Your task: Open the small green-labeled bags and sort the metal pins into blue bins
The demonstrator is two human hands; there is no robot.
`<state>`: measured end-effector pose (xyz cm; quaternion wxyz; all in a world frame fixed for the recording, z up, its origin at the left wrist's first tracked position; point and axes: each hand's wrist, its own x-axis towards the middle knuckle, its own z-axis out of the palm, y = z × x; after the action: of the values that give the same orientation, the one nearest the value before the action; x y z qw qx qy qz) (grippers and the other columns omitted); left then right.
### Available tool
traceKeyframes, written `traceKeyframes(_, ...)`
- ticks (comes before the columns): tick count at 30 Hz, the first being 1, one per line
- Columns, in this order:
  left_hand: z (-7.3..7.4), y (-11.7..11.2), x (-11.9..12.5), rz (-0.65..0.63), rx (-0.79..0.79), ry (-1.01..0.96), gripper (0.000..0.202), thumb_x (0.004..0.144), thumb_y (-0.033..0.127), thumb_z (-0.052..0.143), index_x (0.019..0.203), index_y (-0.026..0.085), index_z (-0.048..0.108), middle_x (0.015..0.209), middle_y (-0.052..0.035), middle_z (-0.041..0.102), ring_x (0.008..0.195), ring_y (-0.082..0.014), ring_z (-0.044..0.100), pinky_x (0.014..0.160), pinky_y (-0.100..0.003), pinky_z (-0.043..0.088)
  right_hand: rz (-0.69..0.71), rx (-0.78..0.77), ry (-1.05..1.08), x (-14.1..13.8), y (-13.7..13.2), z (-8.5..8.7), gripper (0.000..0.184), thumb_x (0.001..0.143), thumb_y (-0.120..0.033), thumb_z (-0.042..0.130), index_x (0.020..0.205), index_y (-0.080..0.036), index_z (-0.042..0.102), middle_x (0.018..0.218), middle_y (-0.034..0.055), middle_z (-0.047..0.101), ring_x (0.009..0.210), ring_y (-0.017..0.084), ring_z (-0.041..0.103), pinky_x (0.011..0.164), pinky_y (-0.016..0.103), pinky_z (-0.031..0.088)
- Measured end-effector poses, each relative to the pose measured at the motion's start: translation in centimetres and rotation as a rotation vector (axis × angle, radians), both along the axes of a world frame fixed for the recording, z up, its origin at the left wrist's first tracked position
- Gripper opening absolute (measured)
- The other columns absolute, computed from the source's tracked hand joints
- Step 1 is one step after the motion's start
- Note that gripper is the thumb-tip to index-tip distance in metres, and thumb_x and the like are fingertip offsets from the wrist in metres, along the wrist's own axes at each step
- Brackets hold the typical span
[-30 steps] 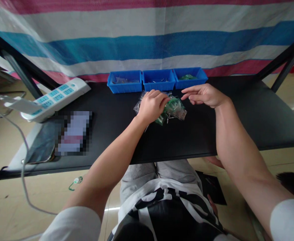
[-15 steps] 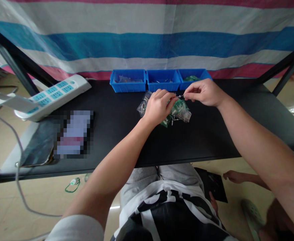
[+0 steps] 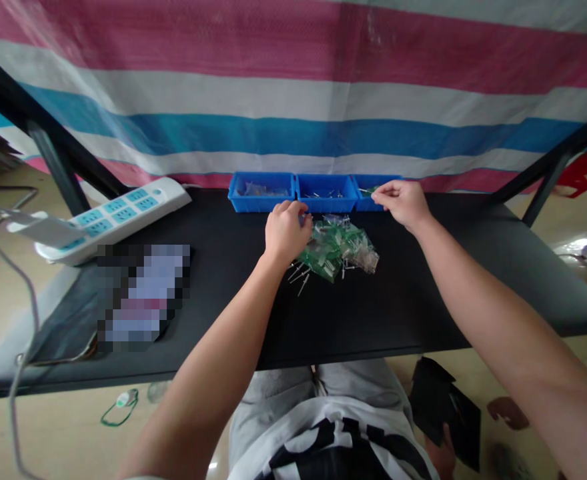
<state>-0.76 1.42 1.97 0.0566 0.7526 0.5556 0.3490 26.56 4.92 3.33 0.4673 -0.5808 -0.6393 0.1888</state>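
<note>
My right hand (image 3: 402,202) is pinched on a thin metal pop rivet (image 3: 367,191), held at the front of the right blue bin (image 3: 372,203). My left hand (image 3: 287,231) rests at the left edge of a pile of green and clear plastic bags (image 3: 334,250), its fingers bent and thumb apart from the index finger. Whatever lies under its fingertips is hidden. Several loose pop rivets (image 3: 302,283) stick out below the bags on the black table. Small metal pieces lie in the middle blue bin (image 3: 326,203), and clear bags in the left blue bin (image 3: 262,200).
On the left of the black table (image 3: 213,293) are a white power strip (image 3: 116,217) with a grey cable and a blurred-out phone (image 3: 143,293). A striped sheet (image 3: 283,100) hangs behind. Another person's hand (image 3: 508,412) shows below right.
My hands have moved apart. The right hand has carried the rivet from beside the left hand to the right bin. The left hand has shifted left, uncovering more bags and rivets. The view has tilted up.
</note>
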Motion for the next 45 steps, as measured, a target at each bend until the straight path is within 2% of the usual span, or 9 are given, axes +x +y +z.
traceKeyframes(6, 0.1, 0.2, -0.6, 0.042, -0.061, 0.005, 0.022, 0.083, 0.024, 0.054, 0.098, 0.016, 0.069, 0.097, -0.0098, 0.069, 0.094, -0.0249, 0.061, 0.087, -0.036, 0.049, -0.098, 0.067, -0.159, -0.8, 3.3, 0.2, 0.023, 0.072, -0.035, 0.063, 0.077, -0.016, 0.074, 0.071, 0.0060, 0.074, 0.068, 0.021, 0.068, 0.064, 0.031, 0.051)
traceKeyframes(11, 0.3, 0.0, -0.5, 0.026, -0.080, 0.005, 0.023, 0.083, 0.023, 0.053, 0.099, 0.016, 0.069, 0.098, -0.0089, 0.070, 0.094, -0.0236, 0.062, 0.087, -0.034, 0.049, -0.086, 0.076, -0.298, -2.8, 3.8, 0.5, 0.022, 0.075, -0.034, 0.063, 0.078, -0.017, 0.077, 0.078, 0.0069, 0.076, 0.074, 0.024, 0.070, 0.071, 0.032, 0.052)
traceKeyframes(14, 0.3, 0.0, -0.4, -0.005, -0.090, 0.000, 0.023, 0.083, 0.024, 0.054, 0.097, 0.017, 0.070, 0.095, -0.0090, 0.070, 0.092, -0.0233, 0.063, 0.085, -0.034, 0.050, -0.064, 0.074, -0.264, -3.2, 3.9, 0.4, 0.024, 0.073, -0.036, 0.069, 0.084, -0.017, 0.078, 0.078, 0.0065, 0.076, 0.075, 0.024, 0.069, 0.073, 0.033, 0.052)
traceKeyframes(18, 0.1, 0.1, -0.4, -0.050, -0.070, -0.029, 0.022, 0.082, 0.025, 0.054, 0.093, 0.016, 0.071, 0.091, -0.0086, 0.070, 0.084, -0.0223, 0.063, 0.081, -0.035, 0.051, -0.036, 0.089, -0.118, -2.0, 3.3, 0.8, 0.040, 0.069, -0.039, 0.076, 0.099, -0.013, 0.075, 0.066, 0.0018, 0.069, 0.067, 0.019, 0.064, 0.069, 0.033, 0.050)
traceKeyframes(23, -0.2, 0.1, 0.2, -0.129, -0.059, -0.005, 0.022, 0.082, 0.025, 0.055, 0.094, 0.015, 0.070, 0.090, -0.0086, 0.070, 0.085, -0.0219, 0.063, 0.081, -0.034, 0.050, 0.108, 0.003, -0.063, -0.7, -0.4, 1.2, 0.024, 0.070, -0.036, 0.073, 0.080, -0.015, 0.076, 0.063, 0.0013, 0.067, 0.061, 0.016, 0.060, 0.062, 0.029, 0.047)
traceKeyframes(27, -0.3, -0.7, 0.9, -0.284, -0.051, 0.134, 0.032, 0.083, 0.036, 0.059, 0.103, 0.014, 0.070, 0.102, -0.0121, 0.068, 0.099, -0.0269, 0.060, 0.089, -0.040, 0.047, 0.209, -0.159, -0.007, -0.1, -3.9, -0.6, 0.024, 0.063, -0.033, 0.078, 0.080, -0.016, 0.076, 0.063, 0.0009, 0.067, 0.056, 0.013, 0.056, 0.056, 0.027, 0.043)
traceKeyframes(31, -0.4, -1.1, 1.1, -0.275, -0.054, 0.249, 0.043, 0.081, 0.044, 0.062, 0.110, 0.014, 0.068, 0.111, -0.0148, 0.064, 0.105, -0.0305, 0.057, 0.092, -0.044, 0.045, 0.215, -0.233, 0.112, 1.1, -5.7, -2.4, 0.026, 0.060, -0.031, 0.077, 0.080, -0.015, 0.076, 0.057, -0.0003, 0.063, 0.048, 0.010, 0.049, 0.048, 0.025, 0.037)
traceKeyframes(39, -0.8, -0.7, 1.1, -0.259, -0.108, 0.286, 0.039, 0.081, 0.044, 0.063, 0.110, 0.019, 0.070, 0.107, -0.0126, 0.065, 0.102, -0.0303, 0.058, 0.089, -0.044, 0.045, 0.164, -0.181, 0.220, -0.7, -3.9, -3.3, 0.020, 0.065, -0.032, 0.072, 0.074, -0.014, 0.072, 0.055, -0.0003, 0.061, 0.042, 0.007, 0.043, 0.043, 0.022, 0.030)
traceKeyframes(45, -1.1, -0.4, 1.4, -0.284, -0.102, 0.255, 0.030, 0.083, 0.034, 0.058, 0.106, 0.020, 0.072, 0.103, -0.0110, 0.067, 0.101, -0.0279, 0.060, 0.089, -0.041, 0.046, 0.181, -0.385, 0.240, -2.1, -2.3, -3.3, 0.024, 0.062, -0.034, 0.075, 0.072, -0.013, 0.069, 0.055, 0.0003, 0.061, 0.040, 0.006, 0.041, 0.040, 0.020, 0.025)
